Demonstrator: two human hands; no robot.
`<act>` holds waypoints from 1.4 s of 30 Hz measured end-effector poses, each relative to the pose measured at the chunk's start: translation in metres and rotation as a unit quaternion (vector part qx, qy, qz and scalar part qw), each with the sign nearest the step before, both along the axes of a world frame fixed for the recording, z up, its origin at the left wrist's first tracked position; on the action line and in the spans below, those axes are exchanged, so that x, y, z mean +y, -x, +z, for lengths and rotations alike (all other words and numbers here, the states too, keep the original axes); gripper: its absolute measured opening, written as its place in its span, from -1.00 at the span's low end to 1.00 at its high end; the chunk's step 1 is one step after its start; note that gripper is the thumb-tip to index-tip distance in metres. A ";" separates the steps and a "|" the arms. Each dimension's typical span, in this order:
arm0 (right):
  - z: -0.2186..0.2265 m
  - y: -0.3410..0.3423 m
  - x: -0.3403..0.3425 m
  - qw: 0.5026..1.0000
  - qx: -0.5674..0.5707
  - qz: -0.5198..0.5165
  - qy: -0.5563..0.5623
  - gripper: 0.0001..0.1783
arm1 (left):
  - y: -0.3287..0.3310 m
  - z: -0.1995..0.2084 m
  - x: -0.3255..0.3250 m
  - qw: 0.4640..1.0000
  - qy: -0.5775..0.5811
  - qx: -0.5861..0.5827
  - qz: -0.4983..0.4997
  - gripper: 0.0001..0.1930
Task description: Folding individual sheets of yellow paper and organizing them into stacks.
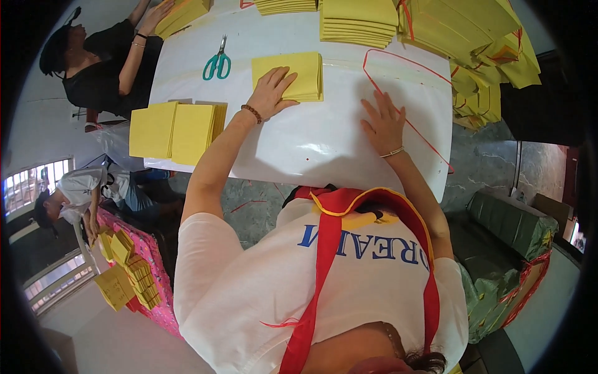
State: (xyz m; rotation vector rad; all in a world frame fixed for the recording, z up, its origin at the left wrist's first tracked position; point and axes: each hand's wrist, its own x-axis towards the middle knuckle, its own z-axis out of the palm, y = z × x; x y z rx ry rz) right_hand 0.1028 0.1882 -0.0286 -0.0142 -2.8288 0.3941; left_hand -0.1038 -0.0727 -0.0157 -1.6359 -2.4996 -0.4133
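Note:
My left hand, with a beaded bracelet at the wrist, lies with its fingers stretched over a small stack of yellow paper on the white table. The palm presses flat on the stack's near left part and does not grip it. Off to the right, my right hand is spread on the table with nothing in it. Beside its fingers runs a thin red string, laid in a bent loop on the tabletop. Scissors with teal handles lie to the left of the stack, blades pointing away.
Yellow stacks sit at the table's near left corner; others line its far edge. A tied yellow heap fills the far right. One co-worker works at the left; another handles yellow bundles. Green wrapped bales stand at right.

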 end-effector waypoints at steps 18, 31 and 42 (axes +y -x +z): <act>-0.007 0.017 0.051 0.989 -0.104 -0.106 -0.016 -0.42 | -0.009 0.024 0.019 1.000 0.013 -0.009 0.019 -0.31; 0.114 -0.003 0.189 0.893 0.162 -0.137 0.397 -0.76 | 0.005 0.107 0.119 0.980 -0.193 -0.001 0.038 -0.79; 0.261 0.090 0.292 0.958 0.278 -0.066 0.023 -0.75 | 0.031 0.258 0.338 0.920 -0.378 -0.088 -0.046 -0.80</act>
